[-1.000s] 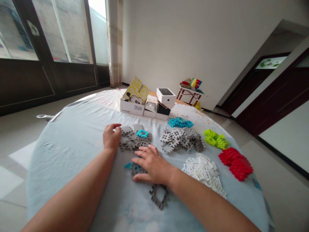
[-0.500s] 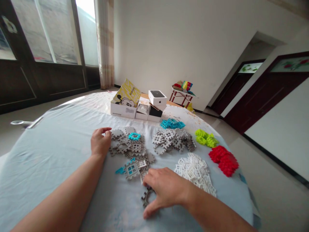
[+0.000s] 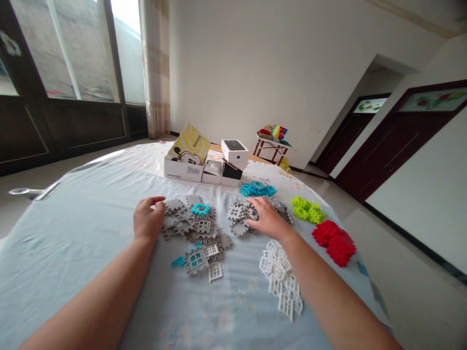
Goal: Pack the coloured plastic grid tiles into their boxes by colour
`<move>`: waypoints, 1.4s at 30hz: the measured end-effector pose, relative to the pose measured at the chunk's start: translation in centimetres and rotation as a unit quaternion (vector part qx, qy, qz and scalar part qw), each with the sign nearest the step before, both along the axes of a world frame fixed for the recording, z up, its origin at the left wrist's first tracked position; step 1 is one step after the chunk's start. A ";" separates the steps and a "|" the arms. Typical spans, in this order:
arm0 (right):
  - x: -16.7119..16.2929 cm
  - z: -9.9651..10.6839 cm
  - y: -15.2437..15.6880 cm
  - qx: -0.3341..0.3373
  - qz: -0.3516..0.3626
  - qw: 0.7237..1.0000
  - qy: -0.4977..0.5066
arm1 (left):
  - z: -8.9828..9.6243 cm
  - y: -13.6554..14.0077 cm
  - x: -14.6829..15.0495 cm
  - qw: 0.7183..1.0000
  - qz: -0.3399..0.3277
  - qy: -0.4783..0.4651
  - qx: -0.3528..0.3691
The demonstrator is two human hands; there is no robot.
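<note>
My left hand [image 3: 148, 218] rests loosely curled at the left edge of a pile of grey interlocking building tiles [image 3: 204, 224]; its thumb and index finger are apart, with nothing visible between them. A blue tile [image 3: 200, 209] lies on top of that pile. My right hand [image 3: 269, 218] is over a second grey tile pile [image 3: 238, 210], thumb and fingers around a darker grey tile [image 3: 252, 212]. Part of this pile is hidden behind the hand. Below the right wrist spreads a heap of white window-frame pieces [image 3: 280, 272]. One white window piece [image 3: 215, 271] lies apart, nearer the left pile.
Blue pieces [image 3: 257, 188], lime-green pieces [image 3: 308, 210] and red pieces [image 3: 334, 242] lie in separate heaps. At the back stand an open yellow-and-white box [image 3: 184, 170] and smaller boxes [image 3: 230, 175]. A pale blue cloth [image 3: 91, 218] covers the round table.
My right hand has moved forward from the table's near middle to the right grey pile, carrying the dark grey tile. The white heap shows more plainly. My left hand has stayed beside its pile.
</note>
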State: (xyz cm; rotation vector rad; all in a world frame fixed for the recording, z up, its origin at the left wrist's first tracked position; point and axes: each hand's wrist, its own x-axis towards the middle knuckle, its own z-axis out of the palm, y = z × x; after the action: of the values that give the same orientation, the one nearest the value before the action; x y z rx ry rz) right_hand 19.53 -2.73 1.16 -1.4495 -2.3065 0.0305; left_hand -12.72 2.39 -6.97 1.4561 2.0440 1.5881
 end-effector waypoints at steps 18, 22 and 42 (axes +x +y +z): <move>-4.7 -4.0 -2.6 -0.102 0.144 0.983 -0.050 | -0.1 0.1 -0.2 1.000 -0.001 0.002 -0.016; -4.7 -4.2 -2.5 -0.127 0.127 0.982 -0.052 | 0.0 0.0 -0.3 1.000 -0.001 0.005 -0.017; 0.9 -0.4 0.2 0.081 -0.056 0.995 0.021 | -0.2 0.2 -0.4 1.000 -0.003 0.005 -0.015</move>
State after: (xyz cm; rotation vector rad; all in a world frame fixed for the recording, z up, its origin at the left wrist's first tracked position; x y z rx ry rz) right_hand 20.41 -2.55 0.73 -1.4765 -2.1374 -0.1542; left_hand -13.07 2.57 -7.14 1.4609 2.0585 1.5442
